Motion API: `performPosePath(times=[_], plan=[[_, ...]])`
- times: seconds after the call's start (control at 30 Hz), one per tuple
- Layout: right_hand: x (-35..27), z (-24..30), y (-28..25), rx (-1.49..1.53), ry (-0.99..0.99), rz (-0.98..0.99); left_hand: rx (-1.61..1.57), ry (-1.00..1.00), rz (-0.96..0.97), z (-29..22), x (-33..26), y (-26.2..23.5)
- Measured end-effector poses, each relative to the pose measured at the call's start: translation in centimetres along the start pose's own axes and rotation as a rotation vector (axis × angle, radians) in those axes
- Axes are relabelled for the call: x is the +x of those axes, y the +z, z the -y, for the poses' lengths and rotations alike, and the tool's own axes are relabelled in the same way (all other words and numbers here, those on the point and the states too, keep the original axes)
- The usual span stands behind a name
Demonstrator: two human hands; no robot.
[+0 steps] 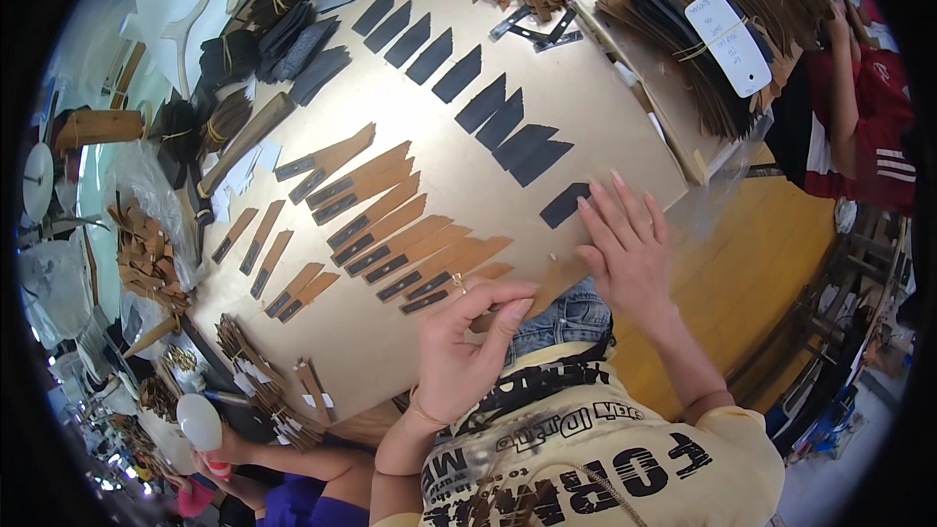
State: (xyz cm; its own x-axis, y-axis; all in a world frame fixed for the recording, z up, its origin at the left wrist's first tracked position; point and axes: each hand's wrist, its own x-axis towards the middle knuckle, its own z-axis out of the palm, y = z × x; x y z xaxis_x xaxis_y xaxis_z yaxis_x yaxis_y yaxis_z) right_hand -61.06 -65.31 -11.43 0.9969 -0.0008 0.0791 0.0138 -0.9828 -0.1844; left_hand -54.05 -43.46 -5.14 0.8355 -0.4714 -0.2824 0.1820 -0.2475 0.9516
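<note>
My left hand [468, 337] is closed in a pinch, thumb against forefinger, at the near edge of the board. A brown leather strip [561, 278] sticks out from its fingertips, partly hidden by them. My right hand [630, 254] lies with fingers stretched out, its fingertips at the edge of a black pointed leather piece [564, 206]. Farther off, similar black pieces [457, 72] run in a slanting row, some overlapping. Left of my hands, brown leather strips [390, 234] with dark patches at one end lie in overlapping rows.
The pieces lie on a large tan board [625, 127]. Tied brown leather bundles [683, 39] with a white tag [727, 44] stand at the far right. Dark bundles [229, 57] and a wooden-handled tool [244, 146] lie left. Other people [849, 127] are at the right and lower left.
</note>
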Motion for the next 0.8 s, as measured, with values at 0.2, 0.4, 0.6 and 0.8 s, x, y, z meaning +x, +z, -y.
performPosePath(times=[0.2, 0.4, 0.6, 0.8], plan=[[-0.5, 0.3, -1.4, 1.373, 0.432, 0.056, -0.226, -0.085, 0.022, 1.3, -0.2, 2.6], [1.0, -0.8, -2.8, 1.515, 0.454, 0.147, 0.028, 0.045, -0.073, 3.3, 1.6, 4.2], [3.5, -2.5, -2.1, 1.17, 0.317, 0.127, 0.037, 0.031, -0.07, 3.2, 3.1, 4.0], [3.3, -2.1, -3.1, 1.778, 0.478, 0.285, -0.063, 0.104, -0.001, 1.9, 2.6, 4.1]])
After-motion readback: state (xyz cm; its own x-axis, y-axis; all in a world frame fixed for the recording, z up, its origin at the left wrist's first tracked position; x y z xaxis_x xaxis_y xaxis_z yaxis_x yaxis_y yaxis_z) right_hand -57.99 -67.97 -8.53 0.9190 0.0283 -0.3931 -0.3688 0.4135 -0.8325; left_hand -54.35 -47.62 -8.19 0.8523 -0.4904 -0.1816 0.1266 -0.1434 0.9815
